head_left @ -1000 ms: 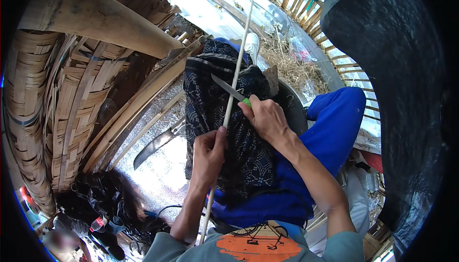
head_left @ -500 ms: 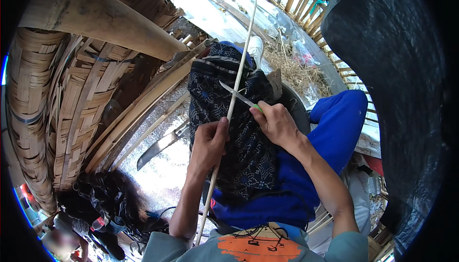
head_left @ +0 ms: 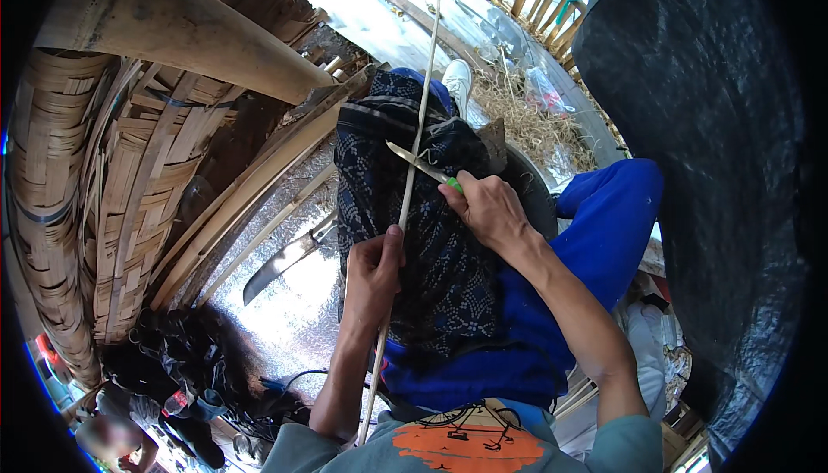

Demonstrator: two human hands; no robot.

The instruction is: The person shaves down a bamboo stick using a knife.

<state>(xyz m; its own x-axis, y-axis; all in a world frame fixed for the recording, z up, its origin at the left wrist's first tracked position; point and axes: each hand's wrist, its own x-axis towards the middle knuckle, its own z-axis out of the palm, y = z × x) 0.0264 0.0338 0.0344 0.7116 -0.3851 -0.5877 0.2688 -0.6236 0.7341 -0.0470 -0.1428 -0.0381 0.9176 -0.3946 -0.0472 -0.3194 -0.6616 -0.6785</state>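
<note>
My left hand [head_left: 374, 273] is closed around a long, thin, pale bamboo strip [head_left: 420, 132], its thumb lying along the strip. The strip runs from beside my left forearm up past my knee. In my right hand [head_left: 490, 211] is a small knife [head_left: 417, 162] with a bright green handle. Its blade crosses the strip above my left hand and seems to touch it. A thin curled shaving hangs by the blade. Beneath both hands, a dark patterned cloth [head_left: 448, 275] covers my lap over blue trousers.
A machete [head_left: 280, 268] lies on the shiny ground sheet at left, beside long bamboo slats [head_left: 259, 193]. Woven bamboo panels [head_left: 142, 206] and a thick bamboo pole [head_left: 190, 29] stand farther left. Black sheeting [head_left: 690, 171] hangs at right. Another person [head_left: 116, 438] is at the lower left.
My left hand has drawn slightly down and back with the bamboo strip, whose far end has shifted left. The knife has moved a little left and toward me along it.
</note>
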